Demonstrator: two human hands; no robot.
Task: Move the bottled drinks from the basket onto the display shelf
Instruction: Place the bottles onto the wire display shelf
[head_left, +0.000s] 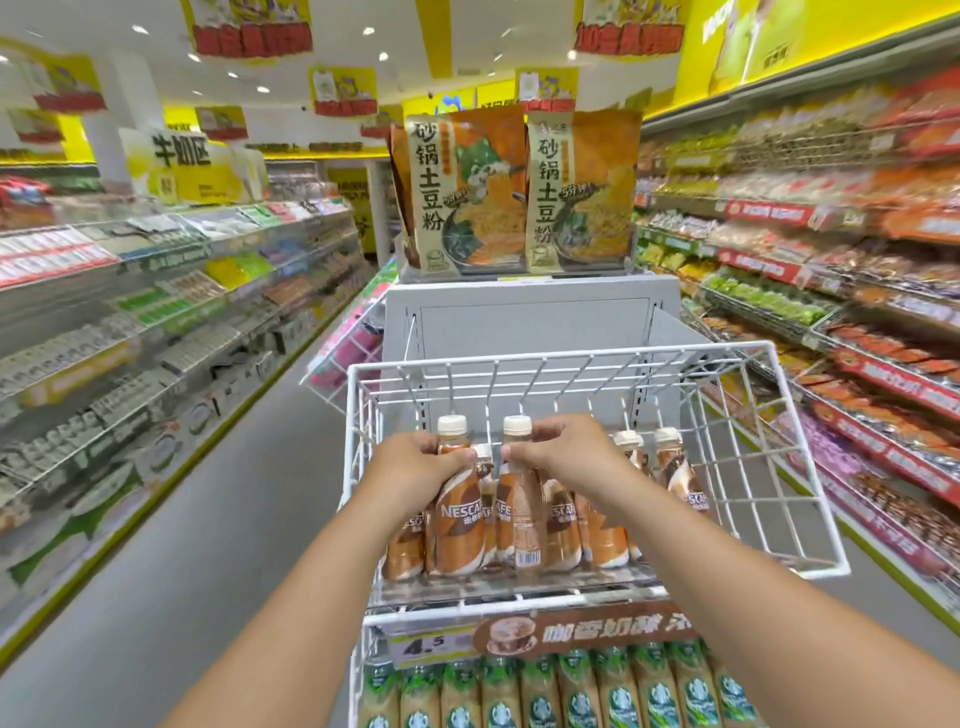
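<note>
left hand (423, 460): curled round neck of a brown coffee bottle (457, 512), at 7 o'clock in white wire shelf (566, 353) | right hand (563, 452): pinching next bottle (519, 499) under its cap | more bottles (675, 467) at 3 o'clock, standing | green-label bottles (545, 691) at 6 o'clock, below

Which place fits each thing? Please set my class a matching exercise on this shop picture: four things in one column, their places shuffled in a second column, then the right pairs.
Things
1. Nescafe bottles
2. Green-capped bottles
3. Noodle bags
4. Price tag

Places
A. on top of the grey display stand
B. in the white wire basket shelf, where the left hand and right hand each grip one
C. on the front edge under that basket
D. on the tier below

Pairs: 1-B, 2-D, 3-A, 4-C
</note>
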